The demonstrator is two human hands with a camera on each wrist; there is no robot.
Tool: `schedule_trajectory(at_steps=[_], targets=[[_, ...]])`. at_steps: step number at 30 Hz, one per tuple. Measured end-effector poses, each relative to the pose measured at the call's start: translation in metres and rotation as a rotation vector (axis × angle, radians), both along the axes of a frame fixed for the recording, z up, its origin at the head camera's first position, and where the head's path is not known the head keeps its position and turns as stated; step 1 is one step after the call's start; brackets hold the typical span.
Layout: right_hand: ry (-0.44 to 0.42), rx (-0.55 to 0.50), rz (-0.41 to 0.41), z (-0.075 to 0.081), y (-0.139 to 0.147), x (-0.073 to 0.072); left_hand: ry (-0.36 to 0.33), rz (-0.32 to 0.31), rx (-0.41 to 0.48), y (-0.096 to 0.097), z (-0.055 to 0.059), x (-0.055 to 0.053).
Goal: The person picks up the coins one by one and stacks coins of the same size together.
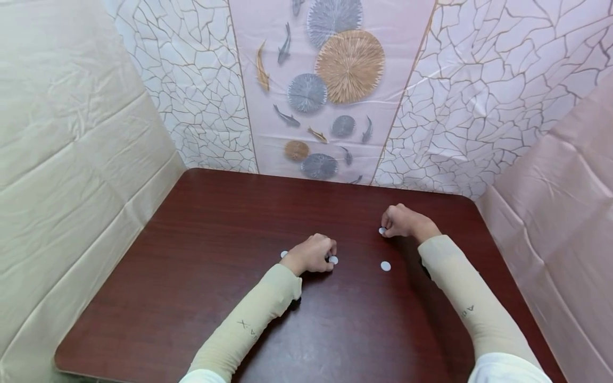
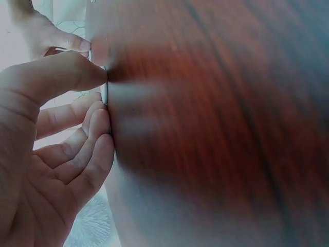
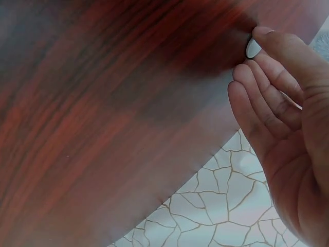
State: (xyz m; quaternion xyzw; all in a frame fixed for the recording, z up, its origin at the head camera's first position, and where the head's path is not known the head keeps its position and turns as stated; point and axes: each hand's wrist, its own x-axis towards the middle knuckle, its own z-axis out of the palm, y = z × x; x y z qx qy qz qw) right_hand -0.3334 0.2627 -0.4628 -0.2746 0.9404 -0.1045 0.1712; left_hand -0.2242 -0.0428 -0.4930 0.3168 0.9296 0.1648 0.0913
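Small flat white discs lie on a dark red-brown wooden table. In the head view, my left hand (image 1: 313, 254) is at the table's middle, thumb and fingertips at the edges of one white disc (image 1: 333, 260). The left wrist view shows that disc (image 2: 106, 92) edge-on, pinched between thumb and finger flat against the wood. Farther back on the right, my right hand (image 1: 404, 221) pinches another disc (image 1: 382, 231). In the right wrist view this disc (image 3: 253, 49) sits between thumb and fingertips at the table surface. Both hands have their palms partly hidden in the head view.
A loose disc (image 1: 385, 266) lies between the two arms, nearer than the right hand. Another disc (image 1: 284, 254) shows partly behind the left wrist. The table (image 1: 215, 223) has rounded corners, and a patterned cloth backdrop (image 1: 306, 133) stands along its far edge.
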Motion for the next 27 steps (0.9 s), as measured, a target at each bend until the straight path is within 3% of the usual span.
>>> schedule_trajectory(at_steps=[11,19,27], targets=[[-0.028,0.038,-0.035,0.001,-0.002,-0.002,0.005,-0.002,-0.001,0.002,0.003,0.001],[0.050,0.070,-0.050,-0.006,-0.008,-0.001,0.012,-0.004,0.001,0.000,0.002,-0.001],[0.119,0.106,0.022,-0.012,-0.010,-0.002,-0.009,0.003,0.008,-0.001,0.000,0.000]])
